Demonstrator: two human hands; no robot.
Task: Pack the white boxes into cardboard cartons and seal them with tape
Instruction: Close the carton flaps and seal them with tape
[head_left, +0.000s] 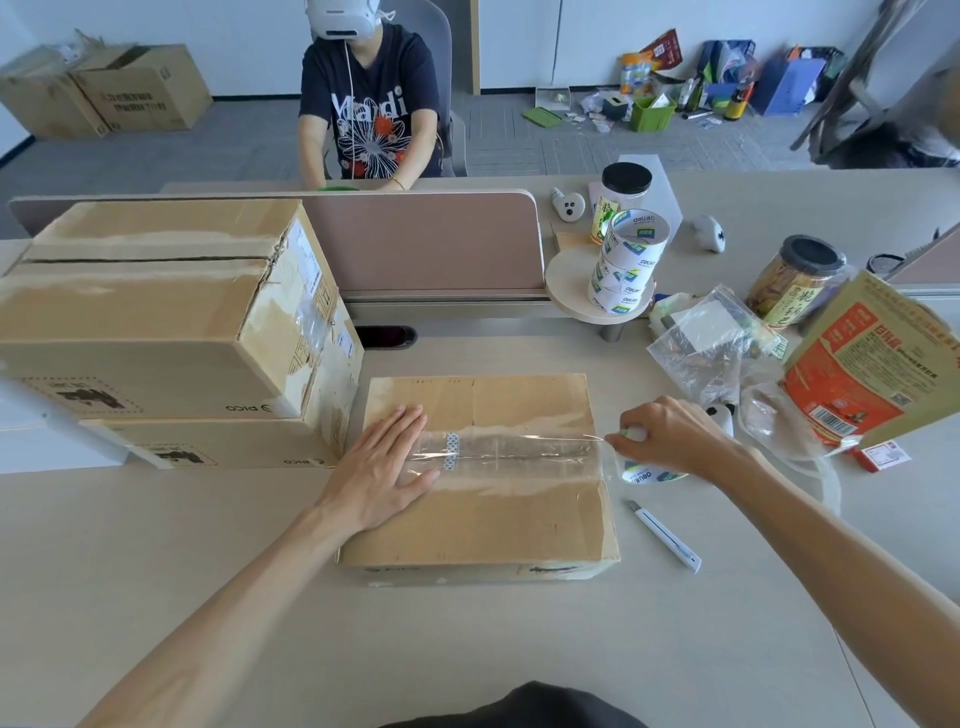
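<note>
The small carton (483, 519) sits on the table (467, 649) right in front of the person, with its flaps shut. No white boxes show; I think they are inside it. A little white knife (667, 535) lies on the table just beside the carton's right side.

A strip of clear tape (519, 452) runs along the crack where the two flaps meet. The left hand (384, 467) lies flat on the left end of the strip, fingers straight and spread, pressing it down. The right hand (670, 434) is at the carton's right edge, with its fingers curled round the tape roll (647, 474). The tape is stretched from the roll to the box.

To do this well, the flat hand should press hard so the tape end does not lift. The roll should be pulled tight and then down over the right edge, so the tape grabs the side too. Then rub along the strip to push out bubbles. The knife is close for the cut.

Farther back on the left, two big cartons (156, 312) are stacked. Spare tape rolls (626, 265) stand on a small round shelf (571, 291).
</note>
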